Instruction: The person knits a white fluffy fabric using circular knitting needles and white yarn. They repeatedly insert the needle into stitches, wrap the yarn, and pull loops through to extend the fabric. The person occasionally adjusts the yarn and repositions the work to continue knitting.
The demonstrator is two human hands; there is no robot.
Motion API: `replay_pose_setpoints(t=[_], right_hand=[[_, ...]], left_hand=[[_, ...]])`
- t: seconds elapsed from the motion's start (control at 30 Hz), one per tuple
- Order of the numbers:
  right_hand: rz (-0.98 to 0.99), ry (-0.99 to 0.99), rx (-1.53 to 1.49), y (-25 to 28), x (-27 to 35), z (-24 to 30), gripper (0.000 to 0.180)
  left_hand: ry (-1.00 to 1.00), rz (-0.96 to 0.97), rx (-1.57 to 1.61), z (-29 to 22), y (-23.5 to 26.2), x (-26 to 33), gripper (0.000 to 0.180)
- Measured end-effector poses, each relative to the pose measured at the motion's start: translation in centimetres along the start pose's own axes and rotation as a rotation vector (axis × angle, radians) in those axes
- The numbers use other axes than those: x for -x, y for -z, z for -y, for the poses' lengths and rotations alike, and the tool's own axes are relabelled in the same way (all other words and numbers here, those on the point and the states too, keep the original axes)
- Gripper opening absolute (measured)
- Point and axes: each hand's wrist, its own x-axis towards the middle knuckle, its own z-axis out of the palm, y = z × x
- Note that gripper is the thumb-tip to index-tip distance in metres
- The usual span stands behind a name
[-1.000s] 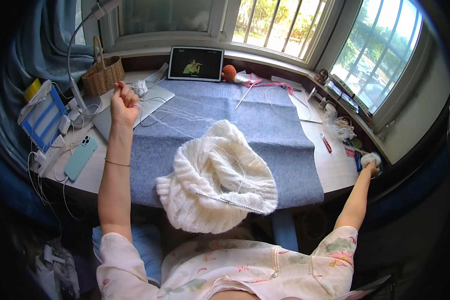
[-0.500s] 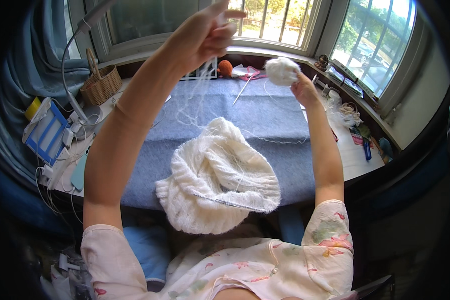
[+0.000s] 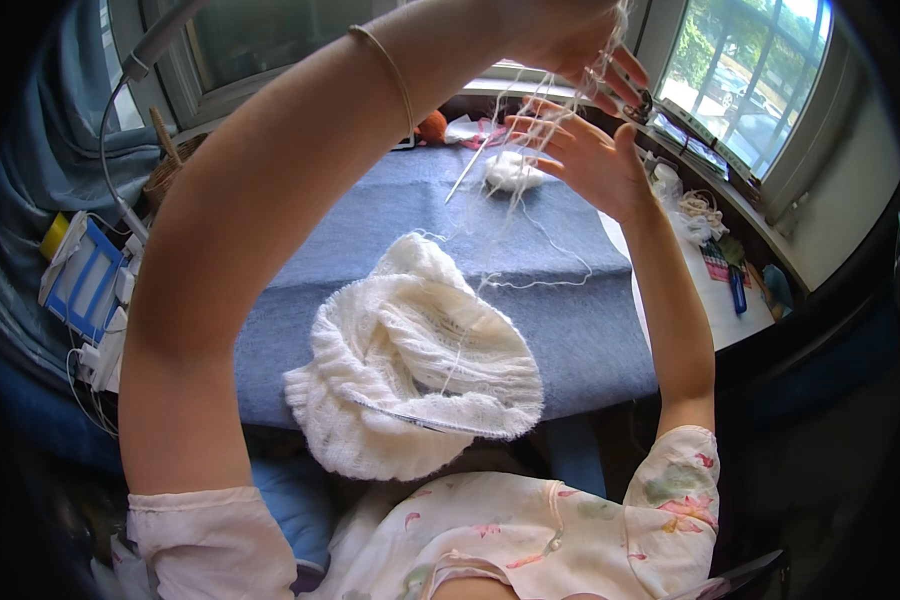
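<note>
My left hand [image 3: 585, 55] is raised high at the far side, partly cut off by the top edge. Loose strands of white yarn [image 3: 607, 62] are draped over it and hang down, held up by it. Just below, my right hand [image 3: 595, 165] is open, its fingers spread among the strands. A fluffy white ball of yarn [image 3: 513, 172] lies on the blue cloth beside the right fingers. Nearer to me rests a bunched white knitted piece [image 3: 410, 350], with a circular needle [image 3: 400, 416] along its front edge. A yarn tail runs from it across the cloth.
A blue cloth [image 3: 590, 350] covers much of the table. A white needle [image 3: 467, 172] and an orange ball [image 3: 432, 127] lie toward the back. At left are a lamp arm [image 3: 110, 130], a wicker basket [image 3: 162, 175] and a blue-and-white stand [image 3: 85, 280]. Blue-handled tool [image 3: 737, 290] at right.
My right hand has let go of the yarn ball, which now lies on the cloth, and has opened among the strands. My left hand has moved right, carrying the yarn above the right hand.
</note>
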Motion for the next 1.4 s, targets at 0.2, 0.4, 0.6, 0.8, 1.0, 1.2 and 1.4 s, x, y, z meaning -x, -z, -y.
replay_pose_setpoints(t=[0.2,0.4,0.6,0.8,1.0,1.2,1.4], right_hand=[[-0.12,-0.322,0.568,3.3,3.4,0.3,0.074],[0.023,-0.839,1.29,6.6,13.8,-1.4,0.059],[-0.094,-0.699,1.376,1.4,14.1,2.6,0.03],[0.027,-0.263,1.148,-4.6,10.7,0.5,0.019],[-0.038,-0.134,1.247,-6.4,2.3,-10.0,0.054],[-0.393,-0.172,1.215,1.1,-0.5,-13.9,0.018],[-0.02,-0.819,1.584,3.7,2.0,-5.3,0.045]], left_hand=[[-0.006,-0.149,-0.156,4.8,-0.7,-6.4,0.101],[0.412,0.366,-1.098,17.2,-7.4,-8.8,0.058],[0.428,0.12,-1.971,11.4,-6.3,-8.5,0.046],[0.013,-0.132,-1.674,6.1,-4.3,0.1,0.036],[0.185,0.061,-1.432,10.6,-1.6,8.8,0.019],[0.058,-0.124,-1.232,10.4,0.0,16.0,0.02],[0.097,-0.199,-1.038,12.0,-0.4,20.4,0.016]])
